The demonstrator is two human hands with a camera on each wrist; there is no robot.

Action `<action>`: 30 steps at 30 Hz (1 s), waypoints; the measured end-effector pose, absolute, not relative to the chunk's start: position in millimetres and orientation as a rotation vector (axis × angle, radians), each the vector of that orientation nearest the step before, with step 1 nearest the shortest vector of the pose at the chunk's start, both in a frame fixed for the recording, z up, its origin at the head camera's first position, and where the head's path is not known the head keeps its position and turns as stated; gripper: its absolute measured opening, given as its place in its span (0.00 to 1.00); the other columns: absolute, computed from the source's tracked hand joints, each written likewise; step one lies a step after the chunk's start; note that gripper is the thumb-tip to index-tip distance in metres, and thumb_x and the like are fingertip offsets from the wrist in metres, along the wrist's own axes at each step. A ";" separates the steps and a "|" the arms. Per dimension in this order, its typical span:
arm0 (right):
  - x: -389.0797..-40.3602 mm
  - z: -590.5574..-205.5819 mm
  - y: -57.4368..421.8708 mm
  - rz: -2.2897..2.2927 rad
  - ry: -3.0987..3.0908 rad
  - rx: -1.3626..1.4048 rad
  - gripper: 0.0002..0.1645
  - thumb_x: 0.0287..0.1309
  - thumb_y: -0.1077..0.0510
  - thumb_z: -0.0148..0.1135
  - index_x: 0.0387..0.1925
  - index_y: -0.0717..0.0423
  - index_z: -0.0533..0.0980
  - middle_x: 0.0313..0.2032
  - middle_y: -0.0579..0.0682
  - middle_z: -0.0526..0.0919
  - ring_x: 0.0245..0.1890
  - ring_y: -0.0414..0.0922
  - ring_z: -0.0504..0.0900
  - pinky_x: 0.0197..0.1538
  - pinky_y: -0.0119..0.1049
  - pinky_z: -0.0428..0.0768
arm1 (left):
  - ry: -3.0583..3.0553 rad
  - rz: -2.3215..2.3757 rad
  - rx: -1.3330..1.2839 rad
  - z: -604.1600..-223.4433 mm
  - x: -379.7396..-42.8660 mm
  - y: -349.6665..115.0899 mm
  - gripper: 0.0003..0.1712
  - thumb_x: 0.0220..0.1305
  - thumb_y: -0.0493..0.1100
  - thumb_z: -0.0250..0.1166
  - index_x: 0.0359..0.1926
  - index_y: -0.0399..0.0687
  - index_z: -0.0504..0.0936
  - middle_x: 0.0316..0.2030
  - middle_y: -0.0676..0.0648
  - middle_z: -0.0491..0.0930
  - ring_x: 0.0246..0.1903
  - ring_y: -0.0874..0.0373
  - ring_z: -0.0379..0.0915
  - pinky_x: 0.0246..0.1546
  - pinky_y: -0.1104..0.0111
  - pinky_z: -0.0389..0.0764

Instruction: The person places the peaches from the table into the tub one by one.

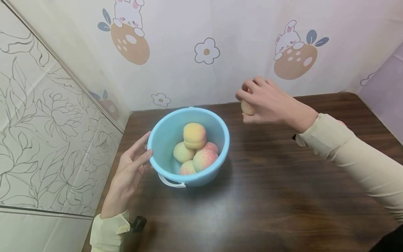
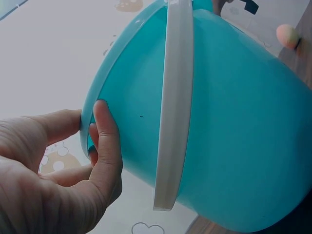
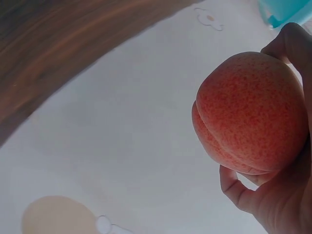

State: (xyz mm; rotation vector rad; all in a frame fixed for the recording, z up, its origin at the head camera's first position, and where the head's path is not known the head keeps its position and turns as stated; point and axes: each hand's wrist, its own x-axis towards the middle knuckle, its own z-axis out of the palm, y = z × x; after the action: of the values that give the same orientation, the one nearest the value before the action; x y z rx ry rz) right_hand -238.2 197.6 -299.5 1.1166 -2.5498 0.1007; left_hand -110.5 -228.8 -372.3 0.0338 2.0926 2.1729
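Observation:
My left hand (image 1: 127,168) pinches the left rim of a light blue bucket (image 1: 165,140), fingers and thumb on either side of its lip. Inside lie several peaches, yellow and pink-speckled, with a yellow-orange peach (image 1: 194,134) on top of the pile. The bucket's white handle (image 2: 174,107) hangs down along its outer wall. Right of the bucket, my right hand (image 1: 267,101) holds another peach (image 3: 251,112) above the table. That peach looks red and creased in the right wrist view, and the fingers mostly cover it in the head view.
The dark wooden table (image 1: 283,196) meets a wall covering (image 1: 176,77) with rabbit and flower prints at the back. A flower-patterned panel (image 1: 47,122) stands along the left side. One more peach (image 1: 341,123) shows just past the right sleeve, mostly hidden.

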 end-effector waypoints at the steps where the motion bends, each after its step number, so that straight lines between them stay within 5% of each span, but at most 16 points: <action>1: -237.0 -297.8 195.6 0.102 -2.535 1.128 0.22 0.49 0.49 0.67 0.47 0.51 0.76 0.44 0.57 0.77 0.44 0.58 0.71 0.41 0.54 0.74 | 2.093 2.174 0.036 -372.3 -110.7 -228.9 0.35 0.74 0.36 0.62 0.78 0.53 0.66 0.63 0.44 0.74 0.52 0.56 0.84 0.49 0.64 0.91; 30: -216.1 -270.2 136.7 0.138 -2.408 1.288 0.22 0.46 0.51 0.62 0.46 0.49 0.75 0.45 0.55 0.76 0.44 0.56 0.71 0.37 0.47 0.70 | 2.066 2.194 0.031 -370.8 -111.3 -227.8 0.34 0.74 0.34 0.61 0.78 0.53 0.66 0.57 0.43 0.76 0.48 0.57 0.84 0.47 0.64 0.91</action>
State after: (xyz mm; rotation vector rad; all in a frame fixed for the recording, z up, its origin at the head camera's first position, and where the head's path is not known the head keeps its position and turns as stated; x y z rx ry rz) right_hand -216.1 136.7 -270.2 1.2884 -2.4075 0.1375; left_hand -111.3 -227.8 -370.8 0.0305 2.0661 2.1936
